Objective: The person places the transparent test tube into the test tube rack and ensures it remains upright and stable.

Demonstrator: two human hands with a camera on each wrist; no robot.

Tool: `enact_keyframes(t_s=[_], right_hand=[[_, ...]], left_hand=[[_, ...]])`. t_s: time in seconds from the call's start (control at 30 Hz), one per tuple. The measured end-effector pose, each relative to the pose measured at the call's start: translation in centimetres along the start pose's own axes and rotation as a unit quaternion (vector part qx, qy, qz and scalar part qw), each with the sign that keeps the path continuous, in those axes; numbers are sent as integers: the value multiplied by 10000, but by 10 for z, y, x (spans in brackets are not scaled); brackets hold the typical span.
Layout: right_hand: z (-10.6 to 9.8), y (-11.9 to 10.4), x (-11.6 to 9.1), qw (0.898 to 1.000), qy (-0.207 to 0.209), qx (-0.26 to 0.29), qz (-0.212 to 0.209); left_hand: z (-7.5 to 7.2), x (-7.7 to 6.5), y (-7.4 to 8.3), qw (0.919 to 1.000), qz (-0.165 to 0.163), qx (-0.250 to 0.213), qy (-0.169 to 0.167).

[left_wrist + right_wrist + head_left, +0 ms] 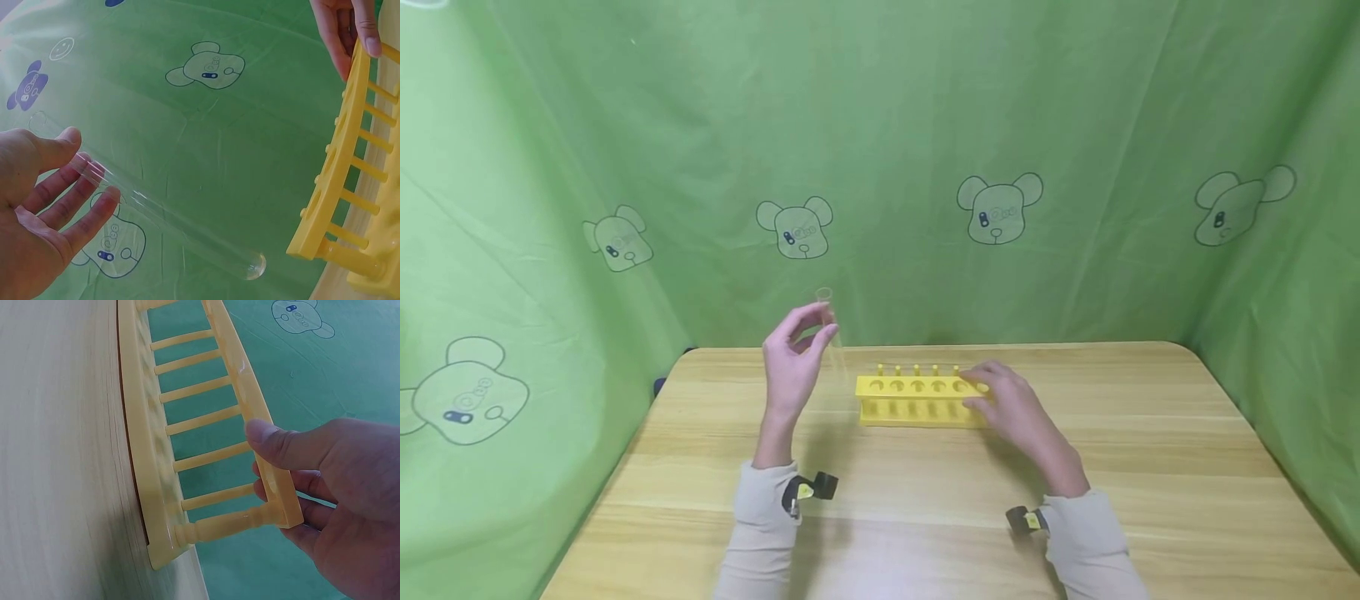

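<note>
My left hand (793, 360) pinches a clear glass test tube (181, 215) near its open mouth, thumb on one side and fingers on the other. Tilted slightly, the tube hangs above the table, its rounded bottom close to the left end of a yellow test tube rack (917, 388). The rack stands upright on the table, with a row of round holes in its top bar and short pegs along the back. At its right end, my right hand (1017, 410) grips the top bar between thumb and fingers, hiding that corner in the head view.
The wooden table (910, 517) has rounded far corners. Behind it and along both sides hangs a green curtain (895, 108) printed with bear heads. A black wrist camera (825, 486) sits on the left cuff, another black camera (1019, 521) on the right.
</note>
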State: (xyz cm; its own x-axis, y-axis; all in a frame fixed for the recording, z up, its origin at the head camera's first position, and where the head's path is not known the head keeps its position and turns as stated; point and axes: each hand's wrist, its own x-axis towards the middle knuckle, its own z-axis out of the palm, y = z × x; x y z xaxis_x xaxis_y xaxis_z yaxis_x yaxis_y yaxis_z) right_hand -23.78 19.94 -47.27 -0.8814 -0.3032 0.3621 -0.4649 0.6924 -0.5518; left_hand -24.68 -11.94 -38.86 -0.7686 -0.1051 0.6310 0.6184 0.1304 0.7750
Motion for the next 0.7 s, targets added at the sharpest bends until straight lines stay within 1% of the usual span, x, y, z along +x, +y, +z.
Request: enact_keyframes(t_s=[0.2, 0.33, 0.6, 0.7], right_hand=[[0, 1, -1, 9999, 94, -12, -65], [-1, 1, 0, 10000, 70, -30, -27], [1, 1, 0, 10000, 71, -32, -16], [1, 1, 0, 10000, 68, -41, 19]], left_hand=[[6, 1, 1, 9999, 18, -125, -22], [10, 1, 1, 9998, 46, -195, -70], [19, -1, 0, 9995, -190, -215, -92], [21, -1, 0, 9996, -181, -194, -106]])
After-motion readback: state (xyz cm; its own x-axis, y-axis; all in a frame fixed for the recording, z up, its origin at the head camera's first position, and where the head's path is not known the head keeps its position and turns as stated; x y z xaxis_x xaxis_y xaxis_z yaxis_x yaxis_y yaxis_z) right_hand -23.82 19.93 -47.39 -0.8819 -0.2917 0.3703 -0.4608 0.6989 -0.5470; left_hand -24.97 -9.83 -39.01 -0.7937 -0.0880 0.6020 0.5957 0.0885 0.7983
